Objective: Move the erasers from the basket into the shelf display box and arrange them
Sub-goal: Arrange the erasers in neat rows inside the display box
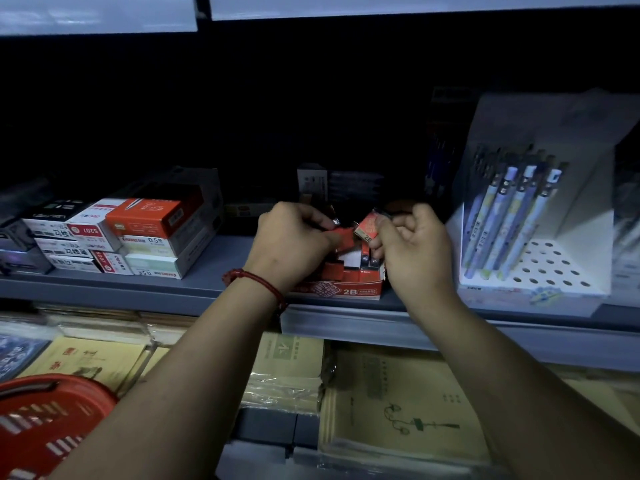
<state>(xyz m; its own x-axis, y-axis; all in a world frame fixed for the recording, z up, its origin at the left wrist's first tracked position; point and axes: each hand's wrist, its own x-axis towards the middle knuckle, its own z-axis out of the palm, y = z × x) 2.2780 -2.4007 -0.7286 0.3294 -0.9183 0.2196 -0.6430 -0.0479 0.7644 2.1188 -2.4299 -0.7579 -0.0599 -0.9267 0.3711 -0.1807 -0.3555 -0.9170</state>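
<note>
**Stock entry: 2B erasers, display box on grey shelf**

Head view. Landmark: the red-and-white display box (341, 289) marked "2B", seated at the front edge of the grey shelf (138, 289).

- My right hand (414, 252): over the box's right end, fingers closed together, pinching one red-sleeved eraser (367, 228) by its right edge. The eraser is tilted and held clear above the box.
- My left hand (289, 242): over the box's left end, fingers curled shut around red-wrapped erasers; how many I cannot tell, the light being poor. A red cord bracelet (258, 282) sits at that wrist.
- Erasers in the box (349, 268): red and white packs, unevenly set, some upright at the right end.
- Left of the box, on the same shelf: stacked boxes of pen refills (138, 233).
- Right of the box: a white pen display stand (554, 268) with pale blue pens leaning in it.
- Below and left of the box: red basket (45, 420), resting over notebooks (398, 407) on the lower tier.
</note>
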